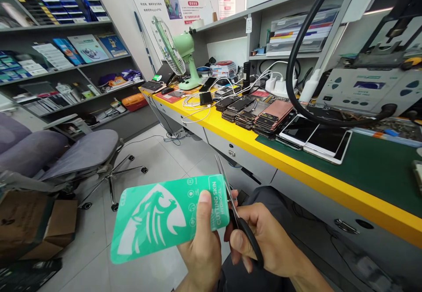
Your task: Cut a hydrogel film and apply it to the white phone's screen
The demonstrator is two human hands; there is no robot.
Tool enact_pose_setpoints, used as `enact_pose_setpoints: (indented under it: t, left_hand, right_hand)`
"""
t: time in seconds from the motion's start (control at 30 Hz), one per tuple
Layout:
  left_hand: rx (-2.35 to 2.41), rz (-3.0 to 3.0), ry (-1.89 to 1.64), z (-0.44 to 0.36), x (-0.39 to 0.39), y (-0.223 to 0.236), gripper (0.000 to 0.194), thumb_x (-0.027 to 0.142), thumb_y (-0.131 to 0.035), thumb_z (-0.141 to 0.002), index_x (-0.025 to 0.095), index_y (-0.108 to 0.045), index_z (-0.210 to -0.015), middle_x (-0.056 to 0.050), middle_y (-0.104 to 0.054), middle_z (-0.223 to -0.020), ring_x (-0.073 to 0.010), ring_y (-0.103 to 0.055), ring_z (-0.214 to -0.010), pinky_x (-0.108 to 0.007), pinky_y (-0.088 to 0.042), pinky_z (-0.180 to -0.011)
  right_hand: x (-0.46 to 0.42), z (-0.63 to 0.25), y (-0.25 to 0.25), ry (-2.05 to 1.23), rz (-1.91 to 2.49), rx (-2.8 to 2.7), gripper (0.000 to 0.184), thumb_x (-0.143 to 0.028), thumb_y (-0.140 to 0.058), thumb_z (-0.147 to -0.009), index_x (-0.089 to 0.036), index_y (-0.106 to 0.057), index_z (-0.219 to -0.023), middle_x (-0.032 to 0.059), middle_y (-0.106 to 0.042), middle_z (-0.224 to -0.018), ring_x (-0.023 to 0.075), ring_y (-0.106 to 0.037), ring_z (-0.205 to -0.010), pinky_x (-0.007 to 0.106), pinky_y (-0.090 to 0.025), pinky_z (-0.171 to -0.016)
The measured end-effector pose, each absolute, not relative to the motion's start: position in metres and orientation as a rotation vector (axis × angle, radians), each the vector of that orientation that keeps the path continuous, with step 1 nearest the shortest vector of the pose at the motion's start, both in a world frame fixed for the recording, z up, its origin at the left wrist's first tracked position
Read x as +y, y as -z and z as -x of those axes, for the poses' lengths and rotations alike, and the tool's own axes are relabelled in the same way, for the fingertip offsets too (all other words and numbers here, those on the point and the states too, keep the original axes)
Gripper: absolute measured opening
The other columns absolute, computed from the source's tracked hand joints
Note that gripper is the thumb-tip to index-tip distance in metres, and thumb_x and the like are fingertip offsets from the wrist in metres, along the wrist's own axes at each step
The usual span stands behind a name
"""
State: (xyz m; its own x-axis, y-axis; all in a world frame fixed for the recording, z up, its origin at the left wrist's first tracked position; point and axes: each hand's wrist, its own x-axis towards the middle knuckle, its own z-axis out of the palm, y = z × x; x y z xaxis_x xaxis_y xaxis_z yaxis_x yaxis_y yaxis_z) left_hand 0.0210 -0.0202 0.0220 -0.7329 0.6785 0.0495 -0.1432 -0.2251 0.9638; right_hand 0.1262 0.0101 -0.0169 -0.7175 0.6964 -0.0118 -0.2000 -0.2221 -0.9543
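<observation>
A green hydrogel film sheet (pixel 154 221) with a white animal print and the words "CUTTING SKIN HYDROGEL" is held out over my lap. My left hand (pixel 204 243) pinches it near its right end, thumb on top and fingers underneath. Black-handled scissors (pixel 249 239) are in my right hand (pixel 263 239), their blades parted slightly and pointing away from me. The blades lie along the sheet's right edge. Whether they bite into the film, I cannot tell. Some right-hand fingers are hidden behind the handles.
Along the yellow-edged workbench (pixel 231 133) lie stacked phone parts (pixel 270 118), white-framed tablets (pixel 326 140), tangled white cables (pixel 194 100) and a green fan (pixel 184 54). An office chair (pixel 79 151) and an open cardboard box (pixel 49 226) stand at left, before shelves (pixel 79 67).
</observation>
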Motion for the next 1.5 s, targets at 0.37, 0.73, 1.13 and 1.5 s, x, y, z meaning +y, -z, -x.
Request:
enact_pose_setpoints:
  t: [0.37,0.73,1.13,1.5]
  left_hand:
    - [1.381,-0.494,-1.993,-0.024,-0.02,-0.032,0.02,0.035,-0.077,-0.081,0.015,-0.078,-0.08,-0.01,-0.084,-0.088,-0.0278,-0.08,-0.068,-0.034,-0.066,-0.061]
    - [1.388,-0.497,-1.987,-0.015,-0.02,-0.026,0.025,0.037,-0.084,-0.078,0.013,-0.076,-0.083,-0.009,-0.082,-0.084,-0.0291,-0.079,-0.068,-0.038,-0.067,-0.067]
    - [1.597,-0.658,-1.981,0.007,-0.026,-0.004,0.029,0.045,-0.079,-0.083,0.016,-0.076,-0.086,-0.009,-0.081,-0.09,-0.0296,-0.078,-0.075,-0.039,-0.065,-0.068]
    - [1.386,-0.474,-1.99,0.0,-0.024,-0.027,0.022,0.036,-0.082,-0.078,0.015,-0.078,-0.083,-0.009,-0.083,-0.086,-0.0299,-0.079,-0.067,-0.036,-0.067,-0.062]
  right_hand:
    - [0.009,-0.125,0.019,-1.987,0.63,-1.451,0.064,-0.076,-0.075,-0.077,-0.015,-0.06,-0.069,0.0036,-0.062,-0.06,0.0083,-0.05,-0.04,0.02,-0.04,-0.039]
    - [0.008,-0.124,0.023,-1.978,0.646,-1.458,0.063,-0.075,-0.073,-0.08,-0.015,-0.058,-0.067,0.0025,-0.059,-0.057,0.0073,-0.047,-0.04,0.02,-0.039,-0.039]
    - [0.005,-0.113,0.019,-2.008,0.649,-1.396,0.063,-0.075,-0.078,-0.075,-0.015,-0.057,-0.066,0.0009,-0.058,-0.055,0.0065,-0.047,-0.039,0.019,-0.038,-0.039]
    - [0.003,-0.107,0.022,-1.984,0.676,-1.429,0.063,-0.075,-0.075,-0.078,-0.015,-0.059,-0.069,0.0011,-0.059,-0.055,0.0068,-0.048,-0.038,0.018,-0.036,-0.037]
